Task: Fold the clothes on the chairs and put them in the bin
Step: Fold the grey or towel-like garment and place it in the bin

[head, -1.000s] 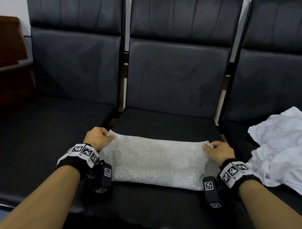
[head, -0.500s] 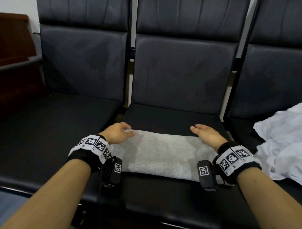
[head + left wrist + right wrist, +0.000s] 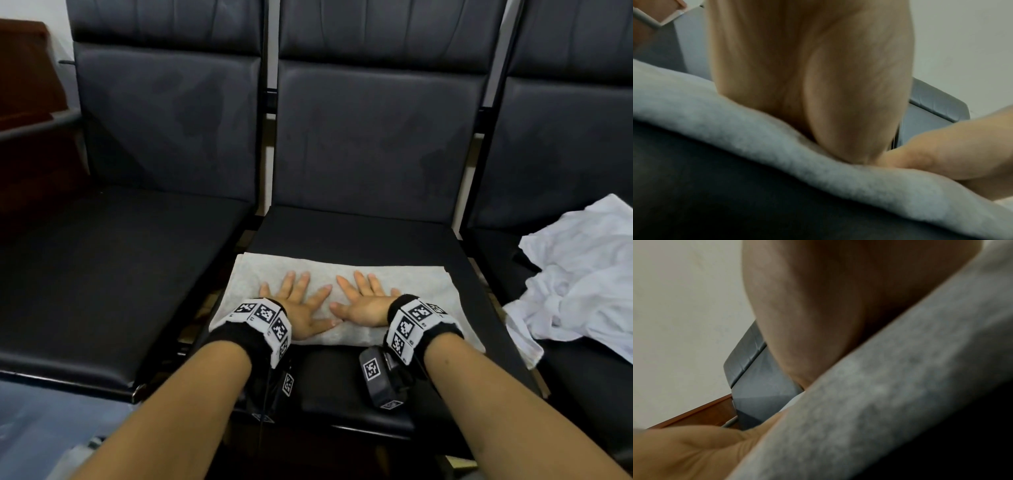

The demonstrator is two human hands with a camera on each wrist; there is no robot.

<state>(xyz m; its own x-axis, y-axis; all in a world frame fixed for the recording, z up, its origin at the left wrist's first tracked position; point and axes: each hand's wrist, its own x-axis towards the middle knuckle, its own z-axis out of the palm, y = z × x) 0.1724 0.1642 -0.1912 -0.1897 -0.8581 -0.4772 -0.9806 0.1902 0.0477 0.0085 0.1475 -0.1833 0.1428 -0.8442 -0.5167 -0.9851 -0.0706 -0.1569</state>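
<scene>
A light grey garment (image 3: 424,291), folded into a long rectangle, lies across the seat of the middle black chair (image 3: 359,233). My left hand (image 3: 298,301) and right hand (image 3: 363,298) lie flat on its middle, side by side, fingers spread and straight, palms pressing the cloth. The left wrist view has the heel of the left hand on the grey garment (image 3: 760,129), and the right wrist view has the right palm resting on the grey garment (image 3: 890,394). A crumpled white garment (image 3: 582,281) sits unfolded on the right chair. No bin is in view.
The left black chair (image 3: 113,274) has a bare seat. Brown wooden furniture (image 3: 27,102) stands at the far left behind a grey armrest. Chair backs rise right behind the seats. Light floor (image 3: 41,428) shows at the bottom left.
Both hands let go of the grey garment's far corners after laying the fold down, then moved inward to its middle and now press flat on it.
</scene>
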